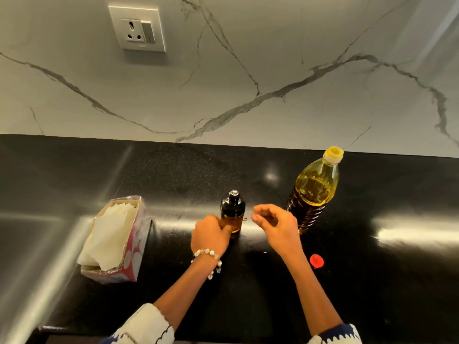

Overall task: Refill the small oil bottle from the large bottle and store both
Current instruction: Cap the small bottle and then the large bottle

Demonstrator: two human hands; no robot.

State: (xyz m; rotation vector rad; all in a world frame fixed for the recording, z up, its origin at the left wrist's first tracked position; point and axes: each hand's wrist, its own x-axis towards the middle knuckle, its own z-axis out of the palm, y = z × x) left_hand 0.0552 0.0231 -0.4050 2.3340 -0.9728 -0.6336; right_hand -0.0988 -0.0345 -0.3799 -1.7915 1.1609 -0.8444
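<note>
while my left hand (211, 235) grips the small bottle (232, 211) low on its amber body, keeping it upright on the counter (372, 281), my right hand (275, 223) hangs just beside it with fingers curled; whether they pinch something tiny i cannot tell, it is too blurred. the small bottle has its dark top on, with a silvery tip, and it stands near the middle of the counter. the big bottle (313, 191) stands upright to its right, close to the wall, its yellow neck open and uncapped, oil filling most of it. its red cap (316, 260) lies on the counter, just right of my right wrist and apart from both bottles.

i judge this to be either side of the pour: the big bottle is open, the small one looks closed. if the small one is not yet filled, my next move is to twist off its top with the right hand while the left holds the base firm. if it is filled, i need to fetch the red cap and screw it on the big bottle before storing both. oily glass may slip, so the grip must be firm. a tissue box (114, 240) sits to the left for drips.
</note>
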